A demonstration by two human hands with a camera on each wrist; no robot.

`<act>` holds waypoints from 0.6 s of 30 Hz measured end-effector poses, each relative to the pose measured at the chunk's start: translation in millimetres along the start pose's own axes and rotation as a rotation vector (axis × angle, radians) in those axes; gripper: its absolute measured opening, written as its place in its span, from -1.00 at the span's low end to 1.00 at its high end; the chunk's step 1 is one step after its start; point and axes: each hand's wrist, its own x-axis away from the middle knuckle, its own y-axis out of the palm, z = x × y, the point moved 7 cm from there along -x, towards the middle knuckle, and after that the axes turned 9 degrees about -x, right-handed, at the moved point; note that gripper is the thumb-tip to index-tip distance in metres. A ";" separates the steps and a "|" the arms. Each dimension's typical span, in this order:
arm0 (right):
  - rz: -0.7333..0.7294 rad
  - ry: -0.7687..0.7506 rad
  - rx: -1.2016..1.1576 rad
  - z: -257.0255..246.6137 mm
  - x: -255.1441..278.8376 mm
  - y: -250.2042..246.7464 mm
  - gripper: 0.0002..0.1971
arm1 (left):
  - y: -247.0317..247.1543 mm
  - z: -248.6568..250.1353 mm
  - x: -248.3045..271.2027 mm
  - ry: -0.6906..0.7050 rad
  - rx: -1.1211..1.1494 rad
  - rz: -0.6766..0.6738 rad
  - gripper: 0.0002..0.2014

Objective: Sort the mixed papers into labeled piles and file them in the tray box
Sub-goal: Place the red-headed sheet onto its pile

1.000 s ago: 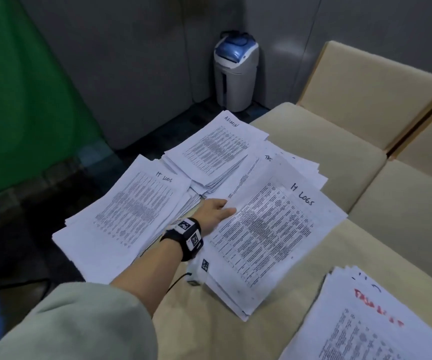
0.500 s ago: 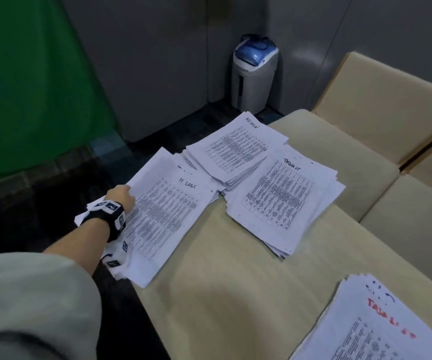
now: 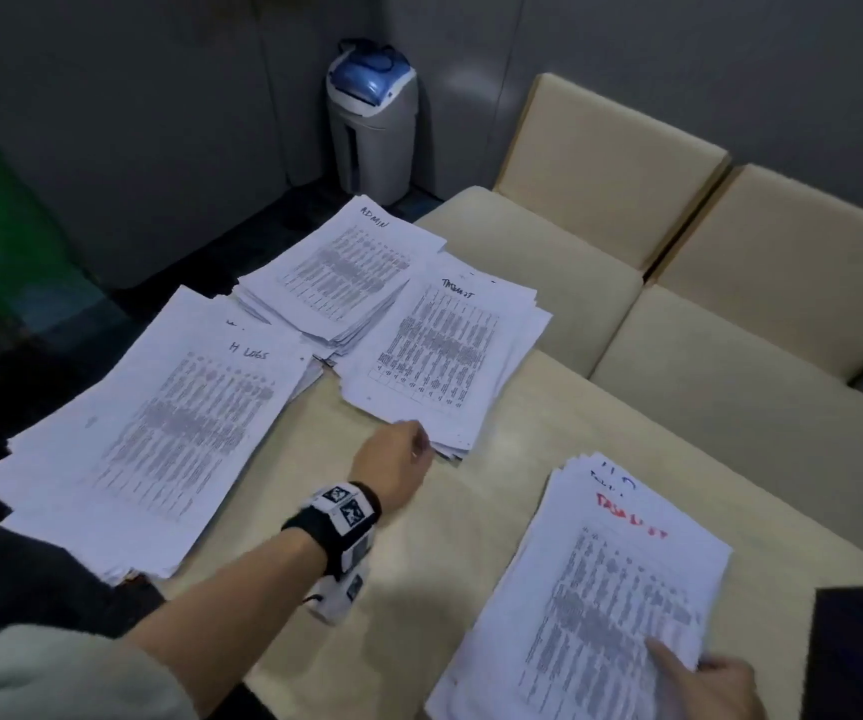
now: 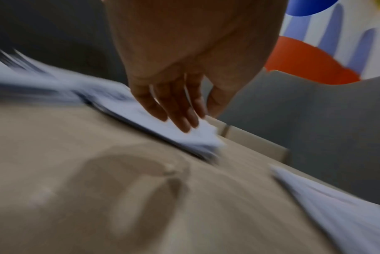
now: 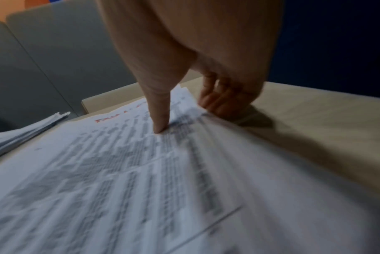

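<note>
The left hand (image 3: 397, 462) has crossed to the task-list pile (image 3: 445, 356), fingers straight on its near corner.

Four loose stacks of printed sheets on a table, "ADMIN" stack (image 3: 338, 275), "H LOGS" stack (image 3: 154, 433), black-labelled stack (image 3: 445, 356), red-labelled stack (image 3: 606, 600)

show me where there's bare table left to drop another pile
Bare table runs down the middle, bordered by the IT logs pile on one side, the task list pile beyond and the red-titled stack on the other. The far end is crowded: the admin pile overlaps both neighbours.
</note>
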 end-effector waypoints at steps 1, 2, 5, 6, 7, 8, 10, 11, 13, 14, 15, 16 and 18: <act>-0.030 -0.019 -0.024 -21.8 33.1 -5.6 -0.24 | 28.1 22.1 10.0 0.041 0.010 -0.099 -0.86; 0.031 -0.045 -0.041 -38.5 50.0 -13.7 -0.44 | 53.7 41.1 21.1 0.067 0.006 -0.190 -0.84; 0.170 -0.139 -0.111 -57.2 73.8 -34.9 -0.72 | 112.3 74.8 44.1 0.080 -0.057 -0.337 -0.79; 0.161 -0.109 -0.146 -49.3 70.0 -35.9 -0.69 | 123.8 80.4 48.8 0.070 -0.086 -0.344 -0.78; 0.128 -0.080 -0.178 -43.0 69.7 -32.6 -0.65 | 132.5 84.1 52.0 0.057 -0.110 -0.342 -0.78; 0.112 -0.080 -0.196 -38.4 69.7 -28.3 -0.62 | 138.3 86.5 54.0 0.049 -0.127 -0.337 -0.77; 0.145 -0.117 -0.191 -35.8 73.6 -26.7 -0.64 | 143.7 89.5 56.4 0.044 -0.147 -0.313 -0.75; 0.185 -0.129 -0.201 -32.7 72.5 -27.5 -0.67 | 143.6 90.3 56.5 0.039 -0.140 -0.299 -0.74; 0.229 -0.157 -0.242 -32.4 76.4 -28.8 -0.73 | 139.8 89.0 55.5 0.014 -0.097 -0.273 -0.73; 0.230 -0.167 -0.252 -32.7 79.8 -29.6 -0.75 | 137.4 87.7 54.8 0.000 -0.077 -0.263 -0.73; 0.245 -0.188 -0.253 -32.0 81.0 -31.8 -0.77 | 135.6 86.8 53.9 -0.009 -0.068 -0.258 -0.72; 0.259 -0.191 -0.260 -29.7 82.1 -34.5 -0.78 | 133.5 86.1 53.2 -0.014 -0.069 -0.253 -0.73; 0.298 -0.173 -0.285 -20.0 83.0 -42.5 -0.78 | 130.3 84.8 50.5 -0.026 -0.087 -0.249 -0.74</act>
